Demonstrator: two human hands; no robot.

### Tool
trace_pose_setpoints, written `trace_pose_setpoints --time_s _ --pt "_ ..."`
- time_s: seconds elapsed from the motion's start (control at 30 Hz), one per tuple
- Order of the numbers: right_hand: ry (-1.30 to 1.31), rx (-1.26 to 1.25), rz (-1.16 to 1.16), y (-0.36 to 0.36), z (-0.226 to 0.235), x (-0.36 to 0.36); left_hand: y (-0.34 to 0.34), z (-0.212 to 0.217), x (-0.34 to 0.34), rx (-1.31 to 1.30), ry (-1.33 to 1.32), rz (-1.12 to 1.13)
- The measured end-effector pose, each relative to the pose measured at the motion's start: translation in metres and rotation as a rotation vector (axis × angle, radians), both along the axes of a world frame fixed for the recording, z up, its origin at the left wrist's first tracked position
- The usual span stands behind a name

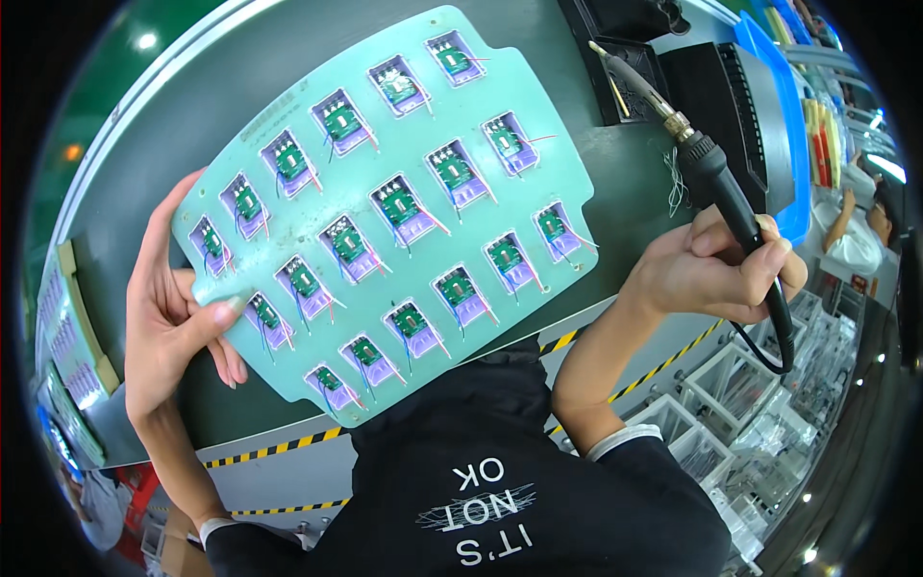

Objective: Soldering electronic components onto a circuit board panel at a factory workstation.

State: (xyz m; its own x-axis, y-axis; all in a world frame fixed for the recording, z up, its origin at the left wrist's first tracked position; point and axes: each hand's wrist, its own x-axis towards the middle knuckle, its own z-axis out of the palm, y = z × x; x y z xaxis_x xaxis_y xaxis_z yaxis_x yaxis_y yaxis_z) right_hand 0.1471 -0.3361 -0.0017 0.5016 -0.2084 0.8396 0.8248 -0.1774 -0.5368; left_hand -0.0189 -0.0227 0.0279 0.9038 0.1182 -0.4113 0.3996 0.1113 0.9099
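A pale green fixture board (322, 202) with rounded edges is tilted up over the bench. Its rows of cutouts hold small green circuit boards (396, 203) in purple housings, with thin red and blue wires sticking out. My left hand (178, 317) grips the board's left edge, thumb on top and the other fingers partly hidden beneath. In my right hand (735, 264) is a soldering iron (716, 168), held by its black handle like a pen. Its tip points up and away, apart from the board, near a black stand.
Behind the iron's tip is a black soldering stand (620, 82), beside a dark vented box (721, 106) and a blue tray (793, 144). Loose thin wire (676, 183) lies on the bench. Another fixture board (72, 337) lies at left. Clear plastic bins (735, 385) stand at lower right. People are farther off.
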Motion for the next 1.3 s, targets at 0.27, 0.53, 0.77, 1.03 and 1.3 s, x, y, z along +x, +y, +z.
trace_pose_setpoints --time_s 0.27,0.53,0.77,1.03,1.3 --pt "0.024 0.118 0.039 -0.003 -0.004 -0.002 0.0 -0.003 0.0 0.017 0.016 0.018" --pt "-0.004 0.137 0.077 -0.004 -0.004 0.0 -0.001 -0.003 0.001 0.022 0.037 0.021" --pt "-0.02 0.122 0.061 -0.001 -0.004 0.001 -0.002 -0.001 0.001 0.072 0.053 0.018" --pt "0.034 0.132 0.132 -0.002 0.0 -0.002 0.004 0.001 0.004 0.086 0.066 -0.048" --pt "0.069 0.117 0.024 -0.009 -0.006 -0.002 0.003 0.002 0.009 0.006 0.078 -0.055"
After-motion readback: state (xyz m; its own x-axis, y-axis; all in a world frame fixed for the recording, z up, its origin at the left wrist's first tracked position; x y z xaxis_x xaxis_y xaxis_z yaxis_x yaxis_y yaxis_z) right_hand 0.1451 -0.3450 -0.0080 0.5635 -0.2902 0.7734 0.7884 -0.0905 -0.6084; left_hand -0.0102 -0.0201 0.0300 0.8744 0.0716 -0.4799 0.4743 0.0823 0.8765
